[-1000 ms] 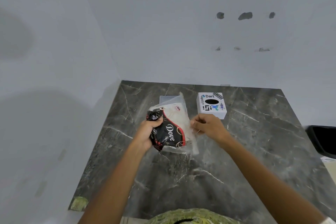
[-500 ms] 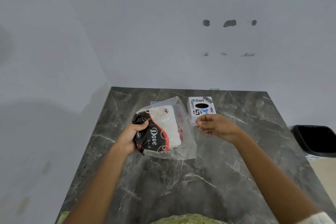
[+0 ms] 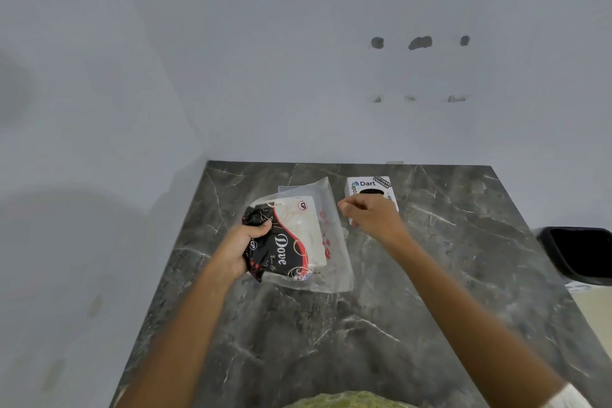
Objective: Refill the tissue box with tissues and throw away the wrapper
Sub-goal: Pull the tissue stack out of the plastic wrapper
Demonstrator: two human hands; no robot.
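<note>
A tissue pack in a clear plastic wrapper [image 3: 298, 238] with black, red and white "Dove" print lies on the dark marble table [image 3: 331, 341]. My left hand [image 3: 243, 247] grips the pack's crumpled black left end. The wrapper's right side is loose and empty. My right hand [image 3: 369, 214] hovers just right of the wrapper, fingers curled closed with nothing visible in them. Behind that hand stands the white tissue box [image 3: 371, 187] with a black oval opening on top, partly hidden by my fingers.
A black bin [image 3: 579, 255] stands on the floor past the table's right edge. White walls close off the back and left sides of the table. A green garment [image 3: 347, 401] shows at the bottom edge.
My right hand let go of the wrapper's right edge and moved right toward the tissue box. My left hand kept its grip on the pack's black end.
</note>
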